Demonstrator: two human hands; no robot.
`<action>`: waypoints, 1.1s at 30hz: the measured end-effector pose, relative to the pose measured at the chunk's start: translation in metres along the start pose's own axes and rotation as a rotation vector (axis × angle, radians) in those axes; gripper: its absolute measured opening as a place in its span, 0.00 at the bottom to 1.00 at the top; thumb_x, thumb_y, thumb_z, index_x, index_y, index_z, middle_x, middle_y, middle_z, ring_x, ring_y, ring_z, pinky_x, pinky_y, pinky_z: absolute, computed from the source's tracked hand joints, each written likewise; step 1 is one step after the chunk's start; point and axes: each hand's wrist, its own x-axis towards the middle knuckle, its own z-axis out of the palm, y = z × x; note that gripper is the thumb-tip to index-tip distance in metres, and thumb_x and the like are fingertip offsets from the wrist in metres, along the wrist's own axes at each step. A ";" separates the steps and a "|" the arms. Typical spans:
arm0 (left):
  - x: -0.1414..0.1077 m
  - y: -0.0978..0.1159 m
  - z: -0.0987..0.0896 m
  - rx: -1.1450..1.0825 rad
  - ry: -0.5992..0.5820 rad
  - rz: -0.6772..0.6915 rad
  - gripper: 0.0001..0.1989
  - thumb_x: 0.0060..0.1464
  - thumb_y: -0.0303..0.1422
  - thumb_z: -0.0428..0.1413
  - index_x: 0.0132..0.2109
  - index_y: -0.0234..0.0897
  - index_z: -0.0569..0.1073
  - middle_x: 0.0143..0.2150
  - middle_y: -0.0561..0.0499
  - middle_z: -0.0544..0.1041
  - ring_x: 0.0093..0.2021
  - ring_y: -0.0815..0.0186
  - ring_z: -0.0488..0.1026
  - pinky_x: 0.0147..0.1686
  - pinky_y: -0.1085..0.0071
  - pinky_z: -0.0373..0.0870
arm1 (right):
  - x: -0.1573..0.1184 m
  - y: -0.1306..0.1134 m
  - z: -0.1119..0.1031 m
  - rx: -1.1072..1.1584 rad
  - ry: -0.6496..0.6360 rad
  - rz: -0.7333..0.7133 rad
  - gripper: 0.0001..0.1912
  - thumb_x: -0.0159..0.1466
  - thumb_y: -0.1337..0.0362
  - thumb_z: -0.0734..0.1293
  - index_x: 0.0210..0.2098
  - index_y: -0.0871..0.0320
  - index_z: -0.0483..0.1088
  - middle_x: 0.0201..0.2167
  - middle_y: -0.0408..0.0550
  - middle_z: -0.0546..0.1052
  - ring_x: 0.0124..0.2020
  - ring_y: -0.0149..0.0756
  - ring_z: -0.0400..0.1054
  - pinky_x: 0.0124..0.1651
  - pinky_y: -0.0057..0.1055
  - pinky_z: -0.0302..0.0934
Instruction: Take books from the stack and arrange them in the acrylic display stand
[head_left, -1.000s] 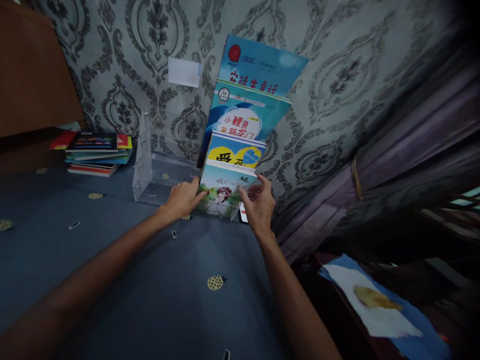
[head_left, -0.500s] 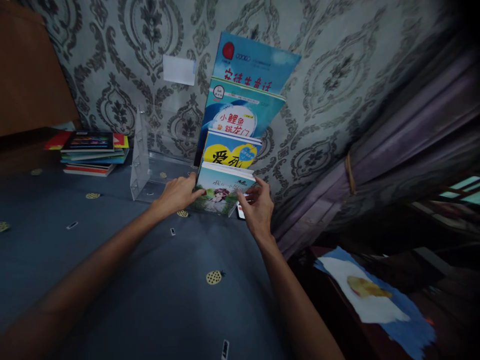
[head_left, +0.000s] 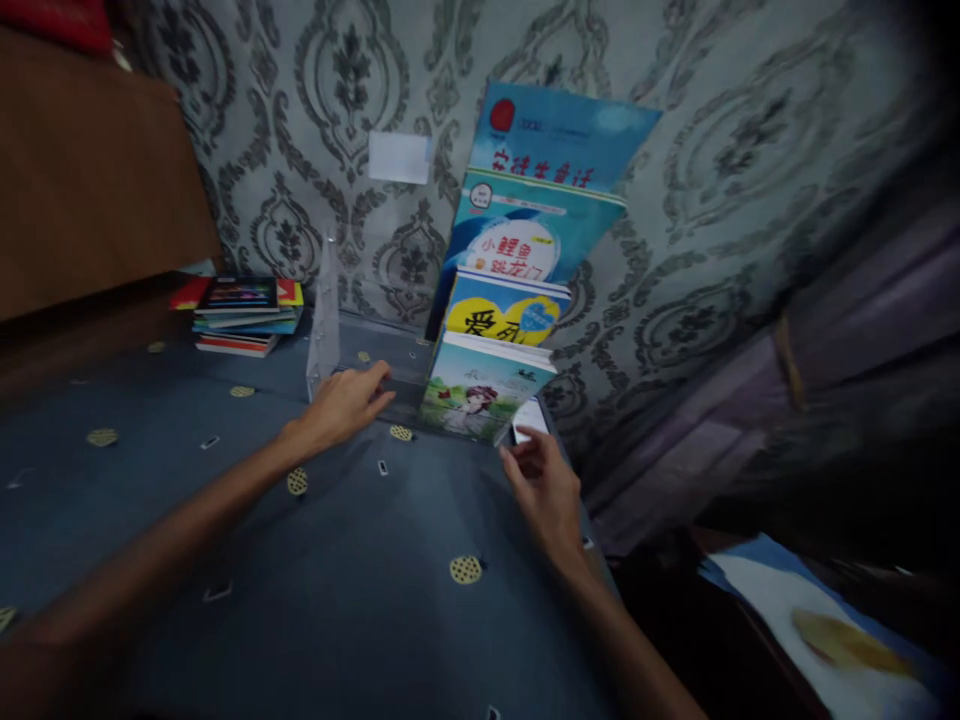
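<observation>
Both the left hand (head_left: 346, 405) and right hand (head_left: 546, 490) are released, hovering either side of the front book (head_left: 480, 392).

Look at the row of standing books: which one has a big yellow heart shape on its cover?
The book directly behind the front one; the other covers show no yellow heart.

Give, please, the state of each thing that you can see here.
Racked books: upright, covers facing forward
Rack: standing, partly filled
Pile: books lying flat, unevenly stacked
Curtain: gathered by a tie
Card: flat against wall
Left hand: open, off the books
Right hand: open, off the books
</observation>
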 end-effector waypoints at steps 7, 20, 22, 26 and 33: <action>-0.015 -0.086 -0.049 0.173 0.314 -0.350 0.14 0.66 0.39 0.46 0.51 0.42 0.72 0.42 0.48 0.82 0.42 0.56 0.79 0.39 0.65 0.69 | -0.030 0.000 0.022 -0.009 -0.174 -0.111 0.12 0.67 0.55 0.64 0.41 0.54 0.75 0.28 0.45 0.76 0.26 0.39 0.73 0.32 0.36 0.71; 0.048 -0.220 -0.062 0.399 0.186 -0.385 0.21 0.68 0.37 0.48 0.63 0.31 0.63 0.66 0.35 0.67 0.69 0.41 0.56 0.62 0.38 0.53 | -0.029 -0.005 0.021 -0.036 -0.309 -0.089 0.13 0.69 0.56 0.62 0.38 0.54 0.76 0.27 0.46 0.76 0.27 0.38 0.73 0.32 0.33 0.69; 0.054 -0.228 -0.061 0.401 0.144 -0.378 0.20 0.68 0.34 0.49 0.63 0.32 0.63 0.66 0.35 0.68 0.68 0.41 0.58 0.61 0.35 0.52 | -0.028 -0.004 0.021 -0.033 -0.314 -0.089 0.14 0.69 0.56 0.61 0.37 0.55 0.76 0.28 0.46 0.76 0.27 0.38 0.72 0.31 0.32 0.69; 0.061 -0.241 -0.062 0.482 0.069 -0.399 0.19 0.68 0.27 0.45 0.62 0.30 0.66 0.62 0.33 0.72 0.60 0.44 0.68 0.58 0.34 0.54 | -0.028 -0.001 0.023 -0.026 -0.318 -0.110 0.15 0.70 0.57 0.61 0.37 0.56 0.76 0.28 0.47 0.76 0.28 0.37 0.72 0.32 0.31 0.68; 0.051 -0.237 -0.059 0.618 0.063 -0.332 0.20 0.62 0.20 0.43 0.57 0.25 0.70 0.52 0.28 0.78 0.54 0.44 0.74 0.57 0.40 0.58 | -0.029 -0.001 0.022 -0.017 -0.327 -0.122 0.12 0.70 0.61 0.61 0.37 0.56 0.76 0.29 0.47 0.76 0.29 0.36 0.73 0.32 0.30 0.67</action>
